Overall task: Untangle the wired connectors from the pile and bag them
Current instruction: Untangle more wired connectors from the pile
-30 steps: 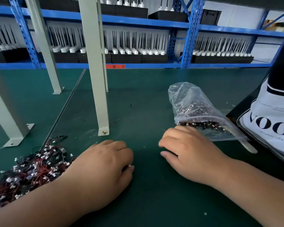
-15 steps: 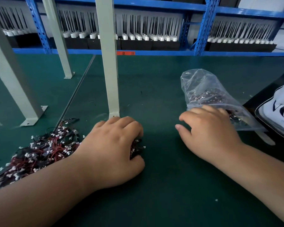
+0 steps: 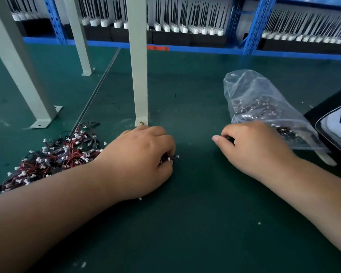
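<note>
A tangled pile of red and black wired connectors (image 3: 53,158) with white plugs lies on the green mat at the left. My left hand (image 3: 138,160) sits just right of the pile, fingers curled round a small bunch of connectors (image 3: 170,158) that peeks out under its fingertips. A clear plastic bag (image 3: 262,107) holding several connectors lies at the right, its mouth toward me. My right hand (image 3: 252,146) rests at the bag's mouth, fingers curled; something dark shows between thumb and fingers, but what it is stays unclear.
A grey steel post (image 3: 139,75) stands bolted to the mat just beyond my left hand, with two more posts (image 3: 20,62) farther left. Blue shelving (image 3: 185,48) with trays of black antennas runs along the back. A black and white bag (image 3: 339,123) lies at the right edge.
The view has tipped downward. My left hand slid right from the pile with a bunch of connectors under it. My right hand stayed at the bag's mouth and curled its fingers more.
</note>
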Motion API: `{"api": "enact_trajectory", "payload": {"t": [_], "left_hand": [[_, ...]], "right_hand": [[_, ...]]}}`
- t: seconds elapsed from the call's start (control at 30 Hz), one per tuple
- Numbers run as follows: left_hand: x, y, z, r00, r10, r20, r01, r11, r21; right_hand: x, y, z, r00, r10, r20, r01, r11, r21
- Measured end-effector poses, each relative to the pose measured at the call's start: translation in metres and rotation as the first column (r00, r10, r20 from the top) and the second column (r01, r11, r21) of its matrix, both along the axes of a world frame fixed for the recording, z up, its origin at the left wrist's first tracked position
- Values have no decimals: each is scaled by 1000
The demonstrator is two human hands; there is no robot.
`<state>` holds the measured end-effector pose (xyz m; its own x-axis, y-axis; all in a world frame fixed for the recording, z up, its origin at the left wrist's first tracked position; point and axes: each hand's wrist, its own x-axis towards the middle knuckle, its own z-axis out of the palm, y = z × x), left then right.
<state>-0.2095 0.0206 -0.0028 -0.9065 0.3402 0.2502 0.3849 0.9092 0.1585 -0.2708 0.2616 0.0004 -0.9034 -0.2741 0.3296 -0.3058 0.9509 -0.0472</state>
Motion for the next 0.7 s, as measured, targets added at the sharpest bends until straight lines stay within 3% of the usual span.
{"api": "enact_trajectory", "payload": {"t": [0.17, 0.33, 0.43, 0.6, 0.7], "left_hand": [[1, 2, 1, 1000, 4, -12, -4, 1000, 16], [6, 2, 3, 994, 87, -72, -92, 994, -67], [6, 4, 5, 994, 103, -20, -104, 992, -75], [3, 3, 3, 997, 78, -18, -79, 994, -70], [1, 3, 1, 999, 18, -28, -19, 999, -47]], "right_hand": [[6, -3, 4, 995, -10, -102, 19, 995, 95], [16, -9, 8, 981, -37, -189, 81, 970, 231], [23, -12, 9, 977, -45, -210, 111, 943, 313], [35, -21, 9, 952, 130, -276, -73, 975, 209], [35, -25, 5, 934, 316, -169, -283, 939, 194]]}}
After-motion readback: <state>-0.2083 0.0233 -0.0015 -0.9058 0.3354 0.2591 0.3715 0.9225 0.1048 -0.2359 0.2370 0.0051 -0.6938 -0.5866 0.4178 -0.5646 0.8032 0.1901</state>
